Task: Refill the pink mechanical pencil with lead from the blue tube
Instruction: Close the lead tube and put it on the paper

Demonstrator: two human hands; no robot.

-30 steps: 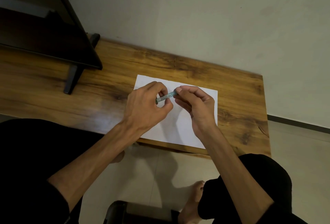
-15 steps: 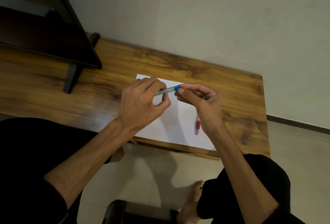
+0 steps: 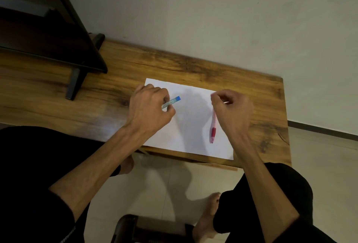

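My left hand point(image 3: 149, 109) grips the blue lead tube point(image 3: 173, 101) over the left part of a white sheet of paper point(image 3: 189, 130). The tube's blue end points right, clear of my fingers. The pink mechanical pencil point(image 3: 213, 126) lies on the sheet with its red grip and tip toward me. My right hand point(image 3: 231, 107) hovers just above and right of the pencil's far end. Its fingers are curled with thumb and forefinger pressed together. I see nothing between those fingertips, and the hand hides the pencil's far end.
The paper lies on a wooden table point(image 3: 193, 64) against a pale wall. A dark screen point(image 3: 48, 29) on a black stand point(image 3: 74, 86) occupies the table's left side. The table's right edge is near my right hand. My knees and a dark stool point(image 3: 131, 227) are below.
My right hand has left the tube's blue end and moved right, over the pencil. My left hand with the tube has shifted a little left. The pencil now lies in full view.
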